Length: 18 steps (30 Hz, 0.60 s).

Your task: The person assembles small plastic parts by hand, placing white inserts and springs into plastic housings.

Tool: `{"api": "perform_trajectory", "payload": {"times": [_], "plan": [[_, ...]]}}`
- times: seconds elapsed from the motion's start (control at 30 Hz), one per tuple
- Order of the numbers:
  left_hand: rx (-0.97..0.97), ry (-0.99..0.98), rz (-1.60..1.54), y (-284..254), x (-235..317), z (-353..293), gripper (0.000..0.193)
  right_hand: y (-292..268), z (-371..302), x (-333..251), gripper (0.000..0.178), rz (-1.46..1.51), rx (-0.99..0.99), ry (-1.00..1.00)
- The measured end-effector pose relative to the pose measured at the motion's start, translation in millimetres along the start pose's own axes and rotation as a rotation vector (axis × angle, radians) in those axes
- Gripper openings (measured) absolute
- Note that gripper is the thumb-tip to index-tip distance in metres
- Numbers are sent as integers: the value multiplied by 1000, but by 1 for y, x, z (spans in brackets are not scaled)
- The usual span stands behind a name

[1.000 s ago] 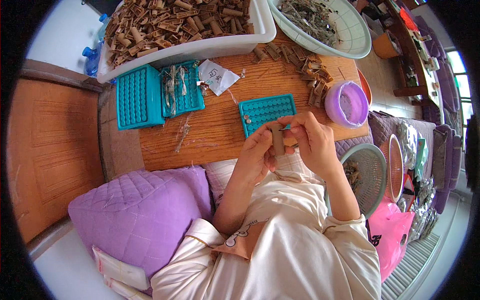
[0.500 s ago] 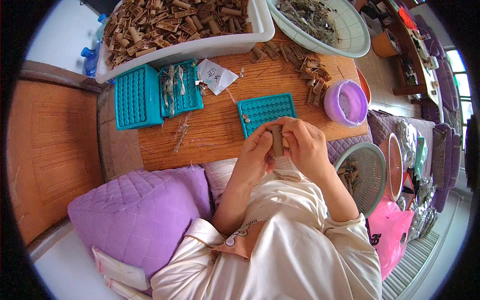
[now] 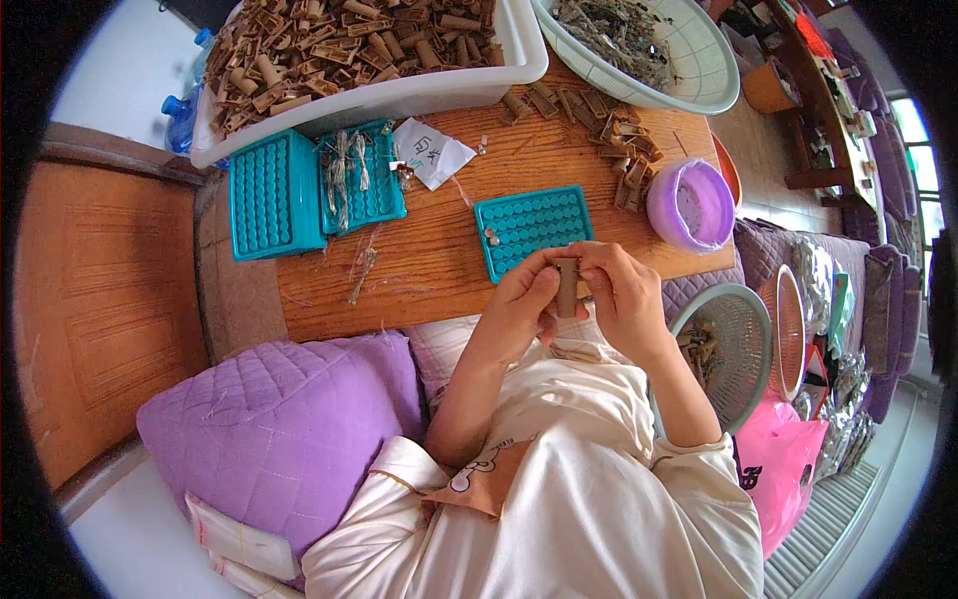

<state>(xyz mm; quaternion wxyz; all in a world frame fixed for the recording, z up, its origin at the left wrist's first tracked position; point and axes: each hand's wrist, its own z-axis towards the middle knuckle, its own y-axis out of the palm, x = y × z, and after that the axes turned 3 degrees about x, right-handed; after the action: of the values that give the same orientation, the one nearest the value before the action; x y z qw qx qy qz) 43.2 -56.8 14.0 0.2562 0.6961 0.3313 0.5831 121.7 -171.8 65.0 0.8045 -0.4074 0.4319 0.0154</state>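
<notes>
Between my two hands, over my lap at the table's near edge, I hold a small brown plastic housing [image 3: 568, 288]. My left hand [image 3: 524, 299] is closed on its left side, thumb along it. Around its top right the fingers of my right hand [image 3: 619, 290] are closed; anything small pinched there is too fine to make out. Just beyond lies a teal tray [image 3: 534, 225] with rows of round pockets and a couple of small metal discs at its left. More brown housings [image 3: 627, 150] lie loose on the far right of the table.
A white bin [image 3: 399, 95] heaped with brown housings stands at the back, next to a pale green basket [image 3: 689, 90] of metal parts. Stacked teal trays [image 3: 274, 200] and wire bundles [image 3: 361, 270] are at the left. A purple bowl [image 3: 689, 205] sits right; a grey basket [image 3: 743, 349] stands below.
Both hands have shifted slightly to the right with the brown housing. It now stands more upright between the fingers, and my right hand is turned a little.
</notes>
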Motion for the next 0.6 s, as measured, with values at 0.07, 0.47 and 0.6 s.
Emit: {"api": "perform_trajectory", "payload": {"times": [0.07, 0.47, 0.6], "plan": [[-18, -17, -58, 0, 0, 0, 36, -2, -4, 0, 9, 47, -3, 121], [-13, -10, -208, 3, -4, -8, 41, -11, -1, -26, 10, -68, 7, -64], [-9, -29, -274, 7, -4, -10, 42, -10, -1, -30, 13, -122, 45, -163]]}}
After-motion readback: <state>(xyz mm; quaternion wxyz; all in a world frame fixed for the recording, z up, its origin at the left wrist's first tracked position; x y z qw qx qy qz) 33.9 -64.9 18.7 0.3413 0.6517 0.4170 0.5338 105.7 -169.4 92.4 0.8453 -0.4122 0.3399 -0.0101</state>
